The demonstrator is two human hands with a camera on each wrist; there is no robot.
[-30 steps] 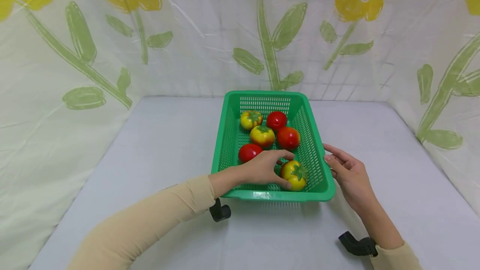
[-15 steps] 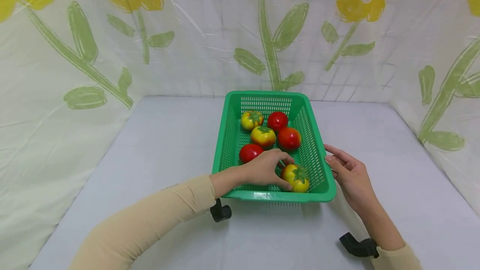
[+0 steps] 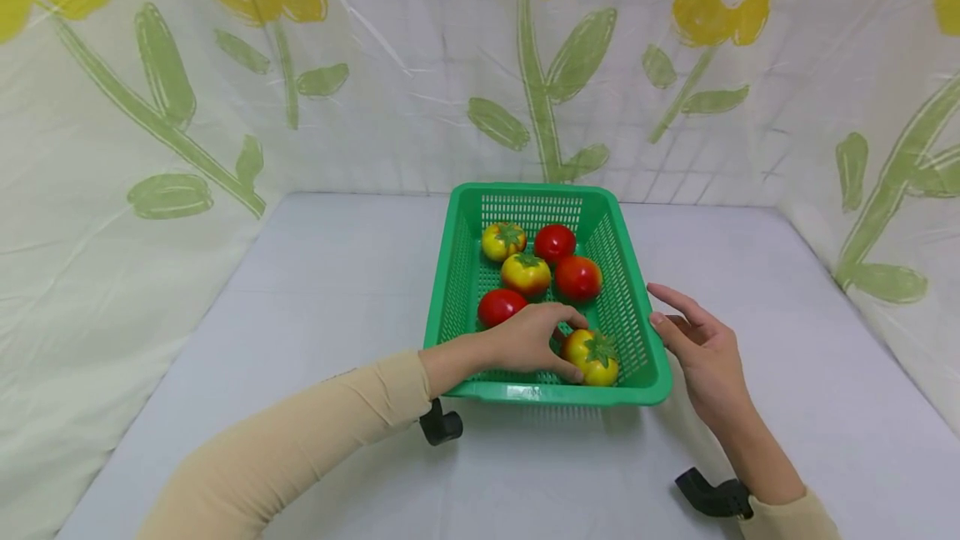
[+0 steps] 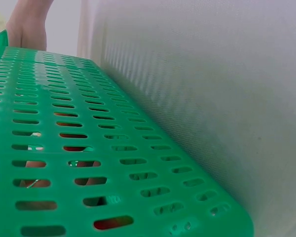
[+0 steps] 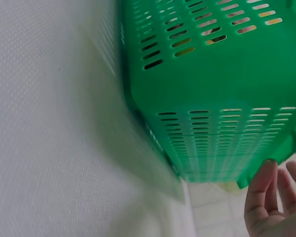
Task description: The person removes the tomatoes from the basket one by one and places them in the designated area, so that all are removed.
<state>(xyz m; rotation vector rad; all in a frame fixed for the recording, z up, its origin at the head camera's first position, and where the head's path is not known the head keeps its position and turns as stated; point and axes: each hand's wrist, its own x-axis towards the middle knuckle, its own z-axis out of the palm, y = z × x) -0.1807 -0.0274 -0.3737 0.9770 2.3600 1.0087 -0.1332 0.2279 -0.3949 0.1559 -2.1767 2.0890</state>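
Observation:
A green plastic basket (image 3: 525, 392) with slotted walls sits on the pale table. My left hand (image 3: 528, 338) reaches into its near right corner. Thumb and fingers curve round the left side of a yellow tomato (image 3: 588, 355) with a green leafy top. The basket wall (image 4: 49, 128) hides most of that hand in the left wrist view. At the right side of the basket is my right hand (image 3: 708, 357), its fingertips and thumb right at the rim. In the right wrist view its fingers (image 5: 260, 190) are loosely bent beside the rim.
Behind the left hand, the basket holds two more yellow tomatoes, one (image 3: 526, 275) in the middle, and three red tomatoes, one (image 3: 577, 278) near the right wall. A white curtain (image 3: 360, 107) with painted flowers stands behind the table (image 3: 337, 290).
The yellow tomato at my left hand sits slightly lower than a second ago. My right index finger has straightened and lifted a little at the rim.

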